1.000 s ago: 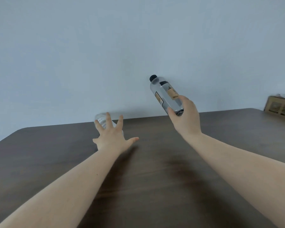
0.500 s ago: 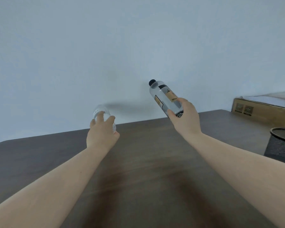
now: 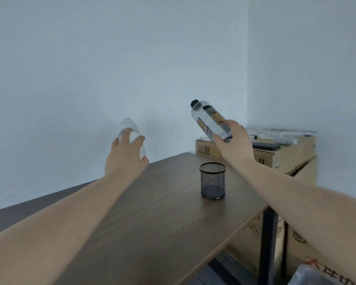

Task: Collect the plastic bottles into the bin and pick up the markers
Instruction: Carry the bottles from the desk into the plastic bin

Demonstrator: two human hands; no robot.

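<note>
Both arms are extended forward above the dark wood table (image 3: 152,212), each hand carrying one plastic bottle clear of the tabletop.

Left hand (image 3: 124,159): the fingers are curled around the lower body of a small clear bottle (image 3: 130,130). The bottle projects upward past the fingertips, its top end tilted slightly left; the lower part is hidden behind the hand. The bottle is blurred, so label detail cannot be read.

Right hand (image 3: 235,146): fingers and thumb wrap the base end of a larger clear bottle with a black cap (image 3: 209,119). The grip sits at the bottom of the bottle; the body, with a tan and black label, extends up and to the left, cap end highest. The bottle is tilted, not upright.

A black mesh cup (image 3: 212,180) stands upright on the table near its right edge, below the right forearm and apart from both hands.

Beyond the table's far right corner stands a cardboard box (image 3: 286,159) with assorted items lying on top; these are too indistinct to identify. A grey object (image 3: 314,274) shows at the lower right corner.
</note>
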